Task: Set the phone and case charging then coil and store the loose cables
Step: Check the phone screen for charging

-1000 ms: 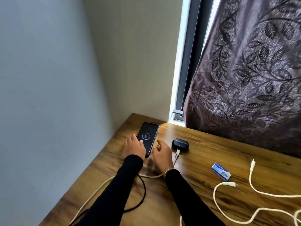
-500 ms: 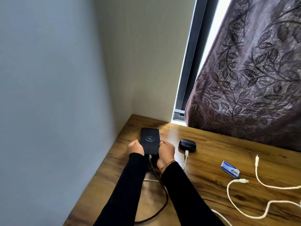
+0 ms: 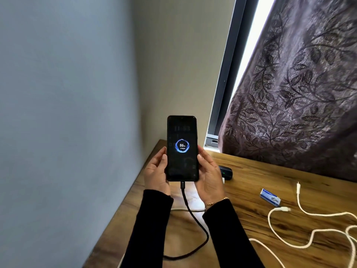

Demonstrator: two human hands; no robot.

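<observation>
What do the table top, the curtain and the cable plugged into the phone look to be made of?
Table top: wood or a wood-look laminate, with brown grain streaks and a slight sheen; which one cannot be told.
Curtain: heavy woven fabric, purple-grey, with a raised leaf pattern and soft folds.
Black cable in the phone: probably braided sleeve, since it looks matte and faintly textured; the white cables look like smooth plastic.

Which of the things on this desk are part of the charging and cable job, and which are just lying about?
Job: black phone, black braided cable, dark earbud case, loose white cables.
Lying about: small blue-and-white box, leaf-patterned curtain.
</observation>
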